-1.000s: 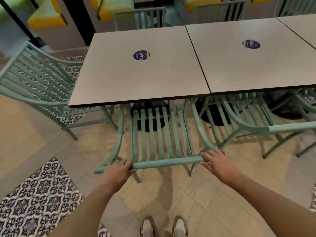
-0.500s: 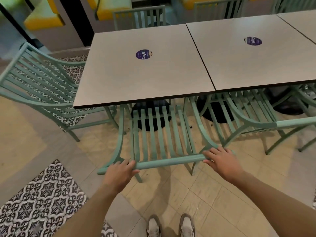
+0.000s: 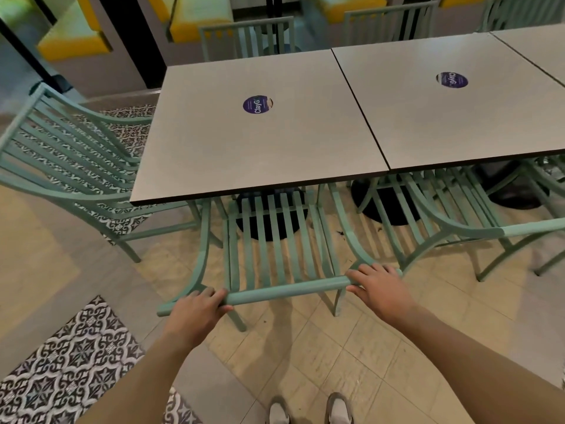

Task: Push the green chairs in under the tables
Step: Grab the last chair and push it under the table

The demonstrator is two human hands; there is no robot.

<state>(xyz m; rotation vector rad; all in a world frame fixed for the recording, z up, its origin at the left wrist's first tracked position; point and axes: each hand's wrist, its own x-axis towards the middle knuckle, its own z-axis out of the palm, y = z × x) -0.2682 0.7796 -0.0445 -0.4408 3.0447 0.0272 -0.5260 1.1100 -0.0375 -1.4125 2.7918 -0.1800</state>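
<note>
A green slatted chair (image 3: 284, 287) stands in front of me with its seat under the near edge of a grey square table (image 3: 253, 148). My left hand (image 3: 195, 313) grips the left end of its top rail and my right hand (image 3: 379, 289) grips the right end. A second green chair (image 3: 452, 231) sits tucked under the neighbouring grey table (image 3: 452, 117) on the right. A third green chair (image 3: 64, 169) stands at the left end of the table, angled and mostly out from under it.
More green chairs (image 3: 247, 38) line the far side of the tables, with yellow benches (image 3: 198, 16) behind them. A black round table base (image 3: 269, 221) lies under the near table. Patterned floor tiles (image 3: 67, 362) run at lower left. My shoes (image 3: 308, 408) are at the bottom.
The chair I hold has slid forward, further under the table, and I have stepped closer with it. Both hands keep the same hold on the top rail.
</note>
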